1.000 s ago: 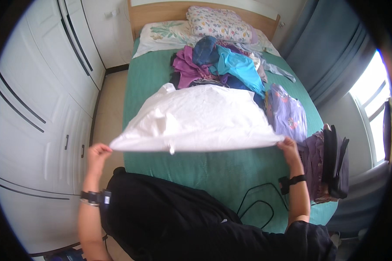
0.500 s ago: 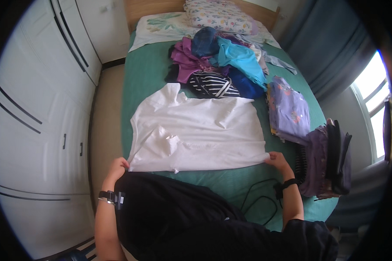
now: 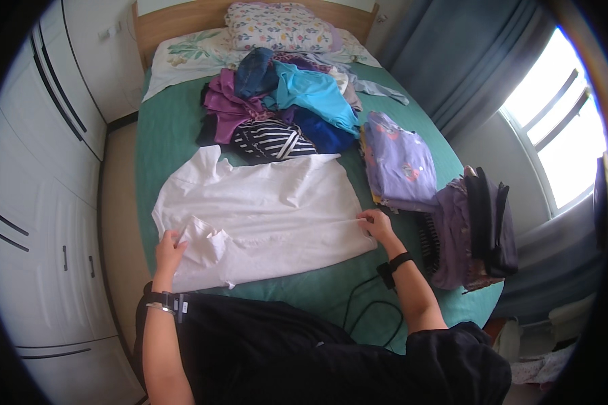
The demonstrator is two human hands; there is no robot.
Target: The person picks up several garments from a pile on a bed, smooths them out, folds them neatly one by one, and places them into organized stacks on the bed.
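A white T-shirt (image 3: 277, 202) lies spread sideways on the green bed sheet, one sleeve (image 3: 204, 241) folded over its near left part. My left hand (image 3: 170, 251) is at the shirt's left edge beside that sleeve, its fingers closed on the fabric. At the opposite edge, my right hand (image 3: 377, 225) pinches the hem between thumb and fingers. The shirt's near edge runs slightly wrinkled in front of my body.
Beyond the shirt is a heap of loose clothes (image 3: 317, 94). Folded lilac clothes (image 3: 400, 162) and a dark folded stack (image 3: 456, 229) stand on the right. A black cable (image 3: 371, 304) lies near me. White wardrobes (image 3: 40, 189) line the left; curtains (image 3: 446, 74) hang right.
Both hands have left the shirt's near corners and moved farther up its two side edges. The view has shifted, so the bed appears farther left.
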